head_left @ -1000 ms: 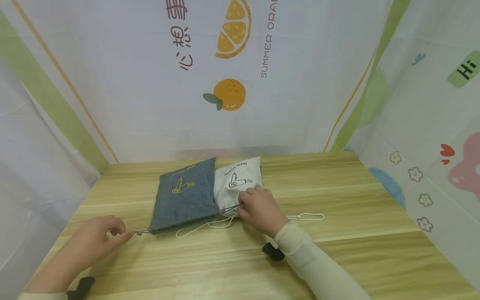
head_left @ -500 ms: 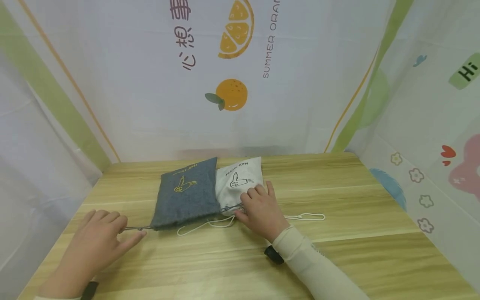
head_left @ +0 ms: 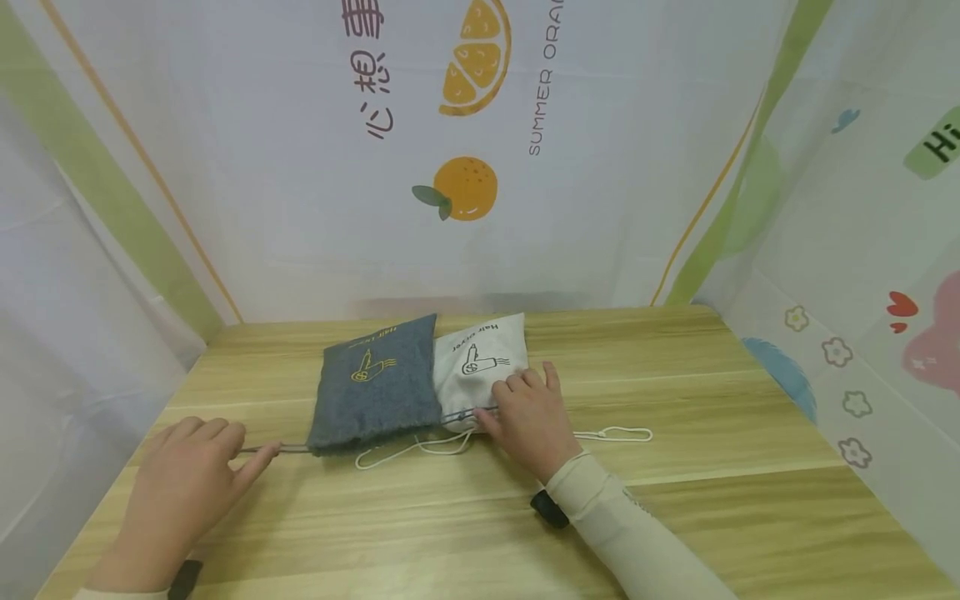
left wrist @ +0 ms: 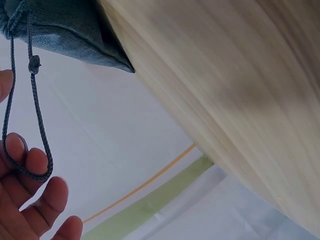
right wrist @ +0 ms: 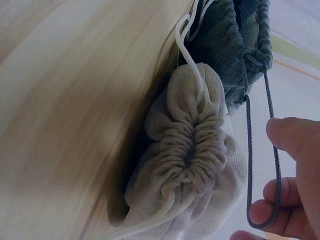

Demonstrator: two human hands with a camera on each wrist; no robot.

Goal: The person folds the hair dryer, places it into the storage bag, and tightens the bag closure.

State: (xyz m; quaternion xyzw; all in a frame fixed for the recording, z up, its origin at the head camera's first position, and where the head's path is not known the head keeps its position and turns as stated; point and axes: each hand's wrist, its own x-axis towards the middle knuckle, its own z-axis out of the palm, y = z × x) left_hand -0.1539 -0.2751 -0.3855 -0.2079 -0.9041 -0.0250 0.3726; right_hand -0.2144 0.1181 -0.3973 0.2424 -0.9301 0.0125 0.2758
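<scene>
A blue-grey drawstring bag with a yellow hair dryer print lies on the table, its mouth toward me. My left hand holds the bag's dark drawstring at the left, with fingers hooked in the loop and the thumb by the cord. At the other end, my right hand has its fingers through the second drawstring loop, the thumb against the cord. Both loops look taut. The right wrist view shows the blue-grey bag's mouth partly open. Beside it lies a white drawstring bag, gathered at the mouth, partly behind my right hand.
White cords from the white bag trail along the table in front of the bags, and one loop reaches out to the right. The wooden table meets printed white curtains at the back and sides.
My left hand has turned from a fingertip pinch to fingers hooked in the loop. The right thumb and fingers have spread along the cord. The blue-grey bag's near edge has shifted slightly up.
</scene>
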